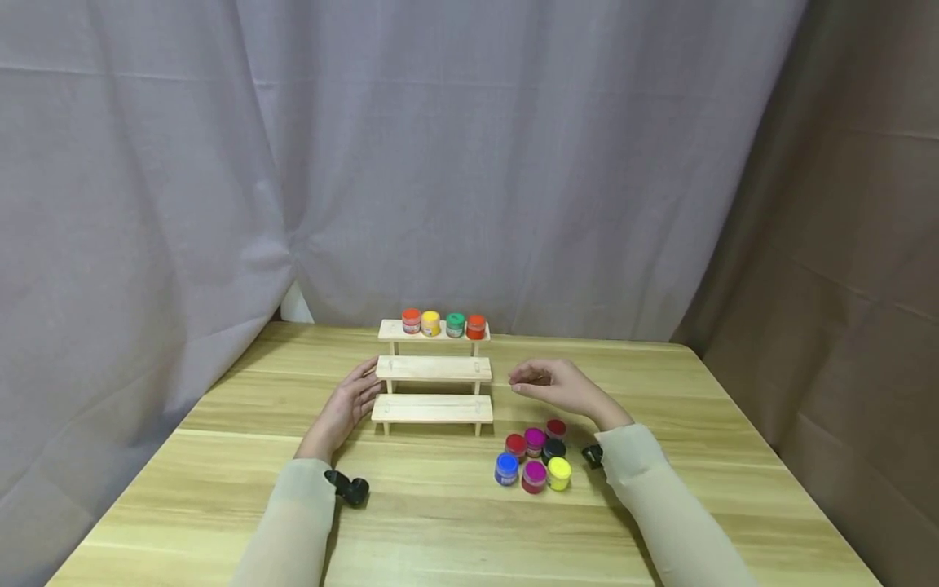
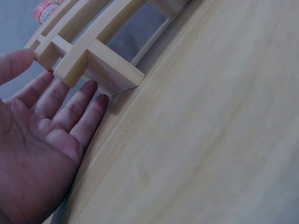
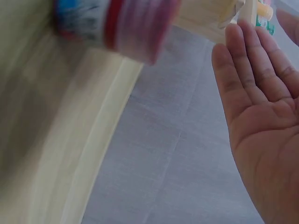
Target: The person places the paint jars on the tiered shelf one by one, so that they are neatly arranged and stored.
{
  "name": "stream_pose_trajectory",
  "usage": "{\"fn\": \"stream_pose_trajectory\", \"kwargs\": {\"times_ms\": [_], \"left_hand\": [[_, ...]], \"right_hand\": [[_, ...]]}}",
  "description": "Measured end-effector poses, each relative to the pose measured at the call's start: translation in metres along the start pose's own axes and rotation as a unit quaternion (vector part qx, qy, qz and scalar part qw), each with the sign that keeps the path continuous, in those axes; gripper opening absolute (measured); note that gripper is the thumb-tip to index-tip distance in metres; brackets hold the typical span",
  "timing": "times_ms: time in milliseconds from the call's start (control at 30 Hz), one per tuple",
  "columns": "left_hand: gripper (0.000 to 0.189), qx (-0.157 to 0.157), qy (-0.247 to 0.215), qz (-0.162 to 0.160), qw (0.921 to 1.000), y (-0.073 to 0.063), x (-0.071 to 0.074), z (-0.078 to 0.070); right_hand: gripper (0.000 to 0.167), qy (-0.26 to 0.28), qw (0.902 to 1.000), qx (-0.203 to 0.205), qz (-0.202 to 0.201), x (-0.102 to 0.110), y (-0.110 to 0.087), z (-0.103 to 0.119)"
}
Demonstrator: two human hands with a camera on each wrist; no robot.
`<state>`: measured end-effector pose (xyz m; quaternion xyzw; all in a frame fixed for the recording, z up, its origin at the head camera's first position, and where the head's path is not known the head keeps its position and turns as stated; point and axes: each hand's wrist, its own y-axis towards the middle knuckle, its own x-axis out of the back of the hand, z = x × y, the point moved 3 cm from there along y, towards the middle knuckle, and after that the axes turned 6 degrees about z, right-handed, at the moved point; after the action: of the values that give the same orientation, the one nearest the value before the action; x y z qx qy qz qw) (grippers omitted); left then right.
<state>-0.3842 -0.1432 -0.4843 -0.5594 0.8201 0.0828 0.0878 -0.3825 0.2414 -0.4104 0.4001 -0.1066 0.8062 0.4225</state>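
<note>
A three-step wooden stand [image 1: 433, 368] sits toward the back of the table. On its top step is a row of small paint jars: a red-orange jar [image 1: 412, 321], a yellow jar [image 1: 430, 324], a green jar [image 1: 456, 325] and another red-orange jar [image 1: 476, 328]. My left hand [image 1: 350, 403] is at the stand's left end, its loosely extended fingers right against the step ends in the left wrist view. To the right of the stand, my right hand [image 1: 561, 387] hovers with nothing in it, fingers relaxed and extended.
Below my right hand several jars cluster on the table, among them a blue jar [image 1: 506, 469], a yellow-lidded jar [image 1: 559, 473], a black jar [image 1: 553, 451] and a magenta-lidded jar [image 1: 535, 476]. Grey curtain [image 1: 477, 163] hangs behind the table.
</note>
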Motion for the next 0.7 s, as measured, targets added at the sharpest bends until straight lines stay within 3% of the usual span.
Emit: {"fn": "stream_pose_trajectory", "kwargs": {"times_ms": [333,700], "left_hand": [[0.060,0.004,0.006,-0.001,1.0000,0.000,0.001,0.000],[0.059,-0.003,0.002,-0.001,1.0000,0.000,0.001,0.002]], "right_hand": [[0.029,0.020,0.9942,-0.041,0.097,-0.008,-0.024,-0.010],[0.018,0.045,0.9840,-0.059,0.162,-0.017,-0.038,-0.027]]}}
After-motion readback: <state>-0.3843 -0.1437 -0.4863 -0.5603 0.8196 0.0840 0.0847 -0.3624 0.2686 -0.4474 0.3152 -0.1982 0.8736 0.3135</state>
